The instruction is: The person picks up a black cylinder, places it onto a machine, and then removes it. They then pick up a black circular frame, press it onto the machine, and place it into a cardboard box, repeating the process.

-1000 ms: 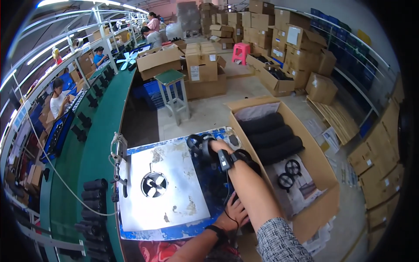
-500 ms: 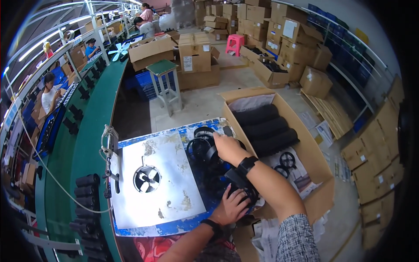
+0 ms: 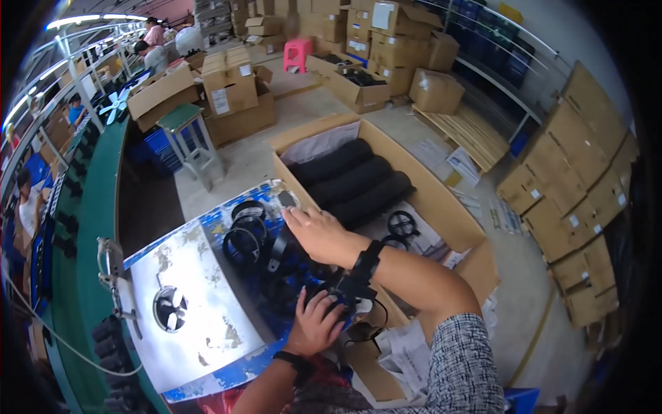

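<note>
My right hand (image 3: 314, 234) is bent over a pile of black plastic rings on a worn blue table (image 3: 276, 330), its fingers partly hidden. It seems closed on a black ring (image 3: 278, 254) standing on edge below its fingers. Two more black rings (image 3: 241, 246) lie just left of it. Nearer to me, my left hand (image 3: 317, 324) rests with spread fingers on dark parts at the table's right edge; what lies under it is hard to make out. Both wrists wear black straps.
A pale metal sheet (image 3: 207, 276) with a round opening covers the table's left part. On the right stands an open carton (image 3: 441, 207) with black rolls (image 3: 358, 183) and loose black wheel-like parts (image 3: 402, 224). A green conveyor (image 3: 93, 228) runs along the left; a stool (image 3: 186, 138) stands beyond.
The view has swung to the right, so the table sits further left. My right hand has shifted slightly right over the rings, and the upright ring seems to follow it. My left hand's fingers stay spread.
</note>
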{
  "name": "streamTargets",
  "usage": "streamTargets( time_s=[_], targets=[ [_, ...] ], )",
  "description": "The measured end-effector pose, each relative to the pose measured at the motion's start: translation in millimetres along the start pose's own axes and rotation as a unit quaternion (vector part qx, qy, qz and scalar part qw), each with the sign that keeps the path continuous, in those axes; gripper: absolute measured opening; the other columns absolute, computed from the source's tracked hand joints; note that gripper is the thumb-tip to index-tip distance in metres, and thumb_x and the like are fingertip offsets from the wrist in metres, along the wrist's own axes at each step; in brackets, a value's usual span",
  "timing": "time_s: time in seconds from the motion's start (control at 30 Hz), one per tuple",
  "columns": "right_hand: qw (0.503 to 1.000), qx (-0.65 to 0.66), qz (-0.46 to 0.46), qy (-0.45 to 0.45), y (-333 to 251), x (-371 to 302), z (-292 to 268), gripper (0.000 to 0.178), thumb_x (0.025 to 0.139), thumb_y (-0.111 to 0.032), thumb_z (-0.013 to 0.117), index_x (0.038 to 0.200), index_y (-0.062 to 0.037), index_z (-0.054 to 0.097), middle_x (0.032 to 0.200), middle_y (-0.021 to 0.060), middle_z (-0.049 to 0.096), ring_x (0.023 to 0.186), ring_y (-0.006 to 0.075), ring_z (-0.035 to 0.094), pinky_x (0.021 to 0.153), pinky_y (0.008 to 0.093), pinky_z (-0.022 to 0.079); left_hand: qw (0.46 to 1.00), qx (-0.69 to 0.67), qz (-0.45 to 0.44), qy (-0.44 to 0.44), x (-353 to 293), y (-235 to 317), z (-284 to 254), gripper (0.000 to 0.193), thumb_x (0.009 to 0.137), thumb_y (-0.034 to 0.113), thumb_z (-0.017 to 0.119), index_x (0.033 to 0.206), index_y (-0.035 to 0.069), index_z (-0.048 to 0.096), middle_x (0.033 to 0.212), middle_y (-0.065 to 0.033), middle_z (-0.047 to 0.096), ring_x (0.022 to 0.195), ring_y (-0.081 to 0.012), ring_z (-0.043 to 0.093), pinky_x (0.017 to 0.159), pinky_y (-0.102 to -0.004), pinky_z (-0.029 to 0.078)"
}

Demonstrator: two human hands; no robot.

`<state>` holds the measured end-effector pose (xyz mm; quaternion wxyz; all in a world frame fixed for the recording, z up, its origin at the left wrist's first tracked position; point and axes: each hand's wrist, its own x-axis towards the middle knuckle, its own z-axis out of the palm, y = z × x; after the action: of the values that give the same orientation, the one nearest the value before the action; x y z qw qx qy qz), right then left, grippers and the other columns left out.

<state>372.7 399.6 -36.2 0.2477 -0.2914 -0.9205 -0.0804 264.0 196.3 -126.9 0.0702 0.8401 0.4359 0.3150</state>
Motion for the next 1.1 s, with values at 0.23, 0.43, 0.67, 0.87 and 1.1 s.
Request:
streamTargets(
  time_s=[0.23,0.43,0.67,0.87,1.1],
  targets=[
    [0.913,-0.008,0.295,-0.282,245,-158,-14,0.028,0.08,-0.015,0.072,0.105,-0.0022,0.074,0.105,0.0236,0.073,0.101,0.0442,0.07,0.086,0.0511,0.057,1.0,-0.009,0.009,-0.001,12,9,7,0.044,0.086,0.028,0.08,0.126,0.013,0.071,0.13,-0.0124,0.062,0.135,-0.0363,0.056,0.123,-0.0674,0.029],
    [0.867,-0.056,0.405,-0.284,213,-222,51,0.034,0.086,-0.018,0.074,0.118,-0.0081,0.076,0.136,0.0185,0.066,0.132,0.0411,0.059,0.106,0.0534,0.052,1.0,0.003,-0.009,-0.006,5,1,2,0.045,0.084,0.027,0.082,0.125,0.013,0.072,0.129,-0.0114,0.062,0.135,-0.0355,0.056,0.123,-0.0678,0.029],
    [0.803,-0.155,0.483,-0.315,194,-228,74,0.032,0.086,-0.021,0.077,0.117,-0.0129,0.079,0.136,0.0171,0.065,0.132,0.0379,0.059,0.107,0.0518,0.052,1.0,0.01,-0.008,0.002,8,5,4,0.044,0.084,0.028,0.082,0.125,0.014,0.072,0.128,-0.0101,0.063,0.135,-0.0335,0.057,0.124,-0.0676,0.028],
    [0.813,-0.182,0.475,-0.284,202,-214,46,0.027,0.087,-0.014,0.073,0.113,-0.0092,0.079,0.13,0.0138,0.068,0.129,0.0366,0.062,0.106,0.0533,0.051,1.0,0.019,-0.005,0.015,4,2,8,0.044,0.086,0.029,0.082,0.126,0.014,0.072,0.13,-0.0091,0.063,0.136,-0.0323,0.057,0.124,-0.0686,0.027],
    [0.952,-0.009,0.306,-0.031,124,-132,-108,0.031,0.073,0.004,0.068,0.104,0.0022,0.075,0.114,0.0199,0.071,0.106,0.0388,0.07,0.093,0.0418,0.057,0.999,0.039,0.008,0.034,1,3,6,0.044,0.089,0.031,0.081,0.128,0.014,0.07,0.132,-0.008,0.063,0.138,-0.0322,0.056,0.124,-0.0714,0.024]
  ],
)
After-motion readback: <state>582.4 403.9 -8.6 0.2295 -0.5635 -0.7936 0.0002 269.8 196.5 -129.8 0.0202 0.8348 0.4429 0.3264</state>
